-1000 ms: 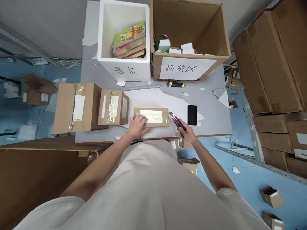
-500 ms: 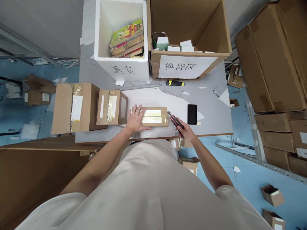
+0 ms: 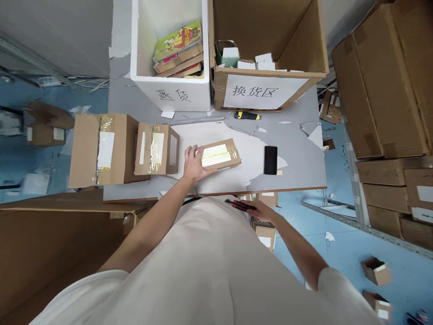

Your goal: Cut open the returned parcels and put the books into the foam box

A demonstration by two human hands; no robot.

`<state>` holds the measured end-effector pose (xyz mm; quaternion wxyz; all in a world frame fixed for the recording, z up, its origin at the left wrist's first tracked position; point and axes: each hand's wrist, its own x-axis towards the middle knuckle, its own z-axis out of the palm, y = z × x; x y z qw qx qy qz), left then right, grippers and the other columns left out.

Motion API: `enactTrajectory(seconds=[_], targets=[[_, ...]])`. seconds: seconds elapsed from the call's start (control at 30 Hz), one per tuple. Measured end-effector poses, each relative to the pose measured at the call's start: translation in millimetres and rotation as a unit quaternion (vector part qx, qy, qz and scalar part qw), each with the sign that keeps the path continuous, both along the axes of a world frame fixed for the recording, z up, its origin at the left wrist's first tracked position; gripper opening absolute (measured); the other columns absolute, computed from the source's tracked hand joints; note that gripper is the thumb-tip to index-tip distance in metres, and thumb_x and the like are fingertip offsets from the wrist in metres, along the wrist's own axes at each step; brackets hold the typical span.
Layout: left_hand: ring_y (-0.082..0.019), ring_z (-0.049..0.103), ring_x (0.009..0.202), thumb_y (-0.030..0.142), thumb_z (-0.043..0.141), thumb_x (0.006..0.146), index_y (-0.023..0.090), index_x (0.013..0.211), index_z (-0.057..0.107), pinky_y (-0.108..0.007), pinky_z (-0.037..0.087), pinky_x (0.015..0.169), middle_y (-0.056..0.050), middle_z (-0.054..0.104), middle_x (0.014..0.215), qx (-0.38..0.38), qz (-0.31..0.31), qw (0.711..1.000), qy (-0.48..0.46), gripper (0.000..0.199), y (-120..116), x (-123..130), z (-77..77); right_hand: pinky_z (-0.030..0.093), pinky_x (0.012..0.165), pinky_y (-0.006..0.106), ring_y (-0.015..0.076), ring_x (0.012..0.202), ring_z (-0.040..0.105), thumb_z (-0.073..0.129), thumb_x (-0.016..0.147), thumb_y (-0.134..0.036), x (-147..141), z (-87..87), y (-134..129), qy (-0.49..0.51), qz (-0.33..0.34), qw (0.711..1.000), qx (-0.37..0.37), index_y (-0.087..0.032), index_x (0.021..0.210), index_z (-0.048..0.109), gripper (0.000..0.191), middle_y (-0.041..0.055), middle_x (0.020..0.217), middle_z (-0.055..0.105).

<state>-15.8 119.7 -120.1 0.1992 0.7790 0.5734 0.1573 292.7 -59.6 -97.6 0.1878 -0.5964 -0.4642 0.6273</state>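
My left hand (image 3: pixel 195 166) grips the left end of a small taped cardboard box (image 3: pixel 219 154), thumb along its near side and fingers over the top. The box sits slightly turned on the white sheet (image 3: pixel 199 133) on the table, its pale label facing up. My right hand (image 3: pixel 262 211) is closed round a red and black utility knife (image 3: pixel 241 205), held in front of the shirt, just off the table's near edge. The knife points left, apart from the box. Two larger taped boxes, a medium one (image 3: pixel 157 149) and a big one (image 3: pixel 101 149), stand left of my left hand.
Behind stand a white foam bin (image 3: pixel 179 97) with books and a large open carton (image 3: pixel 264 90) holding small boxes. A yellow and black cutter (image 3: pixel 248 116) and a black phone (image 3: pixel 270 160) lie on the table (image 3: pixel 301 171). Stacked cartons (image 3: pixel 385 81) are at the right.
The small box has turned, its right end swinging away from me, with my left hand on it. My right hand has drawn the knife back toward my body, off the table.
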Motion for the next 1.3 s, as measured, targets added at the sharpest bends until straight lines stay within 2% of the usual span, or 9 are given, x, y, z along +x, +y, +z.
enactTrajectory(seconds=[0.17, 0.3, 0.4, 0.47, 0.6, 0.8, 0.9, 1.13, 1.3], targets=[[-0.044, 0.028, 0.133, 0.073, 0.074, 0.047, 0.014, 0.139, 0.041, -0.056, 0.024, 0.11, -0.022, 0.038, 0.14, -0.007, -0.019, 1.0, -0.007, 0.114, 3.3, 1.0, -0.8, 0.043, 0.036, 0.024, 0.0081, 0.037, 0.046, 0.061, 0.08, -0.046, 12.4, -0.3, -13.1, 0.005, -0.217, 0.976, -0.002, -0.027, 0.145, 0.037, 0.072, 0.0003, 0.074, 0.068], [-0.044, 0.026, 0.135, 0.073, 0.071, 0.051, 0.014, 0.139, 0.042, -0.058, 0.024, 0.11, -0.022, 0.037, 0.143, -0.028, -0.025, 0.999, -0.012, 0.109, 5.3, -3.4, -0.9, 0.046, 0.039, 0.023, 0.0091, 0.047, 0.056, 0.065, 0.077, -0.051, -10.7, -8.1, 31.3, 0.053, -0.336, 0.94, 0.035, -0.026, 0.137, 0.041, 0.07, 0.0041, 0.094, 0.068], [-0.035, 0.031, 0.136, 0.061, 0.05, 0.08, 0.015, 0.135, 0.047, -0.054, 0.027, 0.111, -0.018, 0.042, 0.141, -0.052, 0.013, 0.997, -0.058, 0.071, 14.6, -12.0, -2.4, 0.05, 0.044, 0.022, 0.0101, 0.062, 0.063, 0.065, 0.075, -0.053, -49.3, -14.2, 69.5, 0.12, -0.394, 0.91, 0.044, -0.025, 0.113, 0.052, 0.049, 0.0062, 0.119, 0.062], [-0.029, 0.041, 0.131, 0.045, 0.038, 0.089, 0.015, 0.129, 0.052, -0.05, 0.031, 0.11, -0.016, 0.051, 0.134, -0.064, 0.075, 0.991, -0.092, 0.052, 21.5, -21.4, -4.1, 0.053, 0.048, 0.022, 0.0112, 0.071, 0.066, 0.065, 0.074, -0.053, -69.8, -17.0, 90.8, 0.16, -0.405, 0.899, 0.037, -0.027, 0.109, 0.052, 0.046, 0.0043, 0.129, 0.056], [-0.026, 0.06, 0.105, 0.038, 0.048, 0.082, 0.014, 0.109, 0.062, -0.044, 0.046, 0.097, -0.013, 0.065, 0.11, -0.103, 0.181, 0.965, -0.158, 0.039, 16.8, -39.2, -9.7, 0.055, 0.055, 0.022, 0.0103, 0.074, 0.065, 0.066, 0.073, -0.052, -79.7, -20.7, 135.9, 0.171, -0.393, 0.902, 0.055, -0.026, 0.108, 0.05, 0.047, 0.0033, 0.124, 0.059], [-0.02, 0.065, 0.09, 0.044, 0.065, 0.071, 0.017, 0.092, 0.061, -0.037, 0.052, 0.086, -0.008, 0.068, 0.094, -0.155, 0.247, 0.898, -0.331, 0.035, -51.6, -16.5, -21.8, 0.052, 0.055, 0.023, 0.0069, 0.059, 0.055, 0.061, 0.077, -0.05, -69.9, -27.8, 223.7, 0.122, -0.311, 0.933, 0.136, -0.026, 0.108, 0.048, 0.041, 0.0029, 0.109, 0.064], [-0.019, 0.065, 0.086, 0.043, 0.071, 0.066, 0.019, 0.086, 0.059, -0.036, 0.052, 0.084, -0.006, 0.067, 0.089, -0.18, 0.259, 0.875, -0.368, 0.034, -77.1, 6.3, -21.5, 0.049, 0.052, 0.022, 0.0071, 0.058, 0.052, 0.06, 0.077, -0.05, -70.7, -31.7, 245.8, 0.098, -0.272, 0.946, 0.145, -0.026, 0.108, 0.048, 0.041, 0.0024, 0.106, 0.064], [-0.018, 0.062, 0.08, 0.041, 0.076, 0.059, 0.019, 0.085, 0.06, -0.035, 0.051, 0.08, -0.002, 0.063, 0.078, -0.216, 0.245, 0.883, -0.337, 0.038, -75.4, 12.2, -13.2, 0.049, 0.052, 0.022, 0.0072, 0.061, 0.052, 0.061, 0.075, -0.047, -67.5, -33.5, 233.8, 0.091, -0.271, 0.946, 0.154, -0.026, 0.11, 0.048, 0.043, 0.0037, 0.115, 0.061], [-0.017, 0.063, 0.077, 0.039, 0.074, 0.061, 0.018, 0.097, 0.059, -0.032, 0.052, 0.072, -0.003, 0.063, 0.081, -0.223, 0.213, 0.897, -0.317, 0.044, -57.4, 3.6, -11.8, 0.048, 0.051, 0.023, 0.0081, 0.063, 0.053, 0.059, 0.077, -0.051, -64.4, -22.7, 180.0, 0.082, -0.292, 0.941, 0.147, -0.025, 0.112, 0.046, 0.045, 0.0067, 0.12, 0.061]])
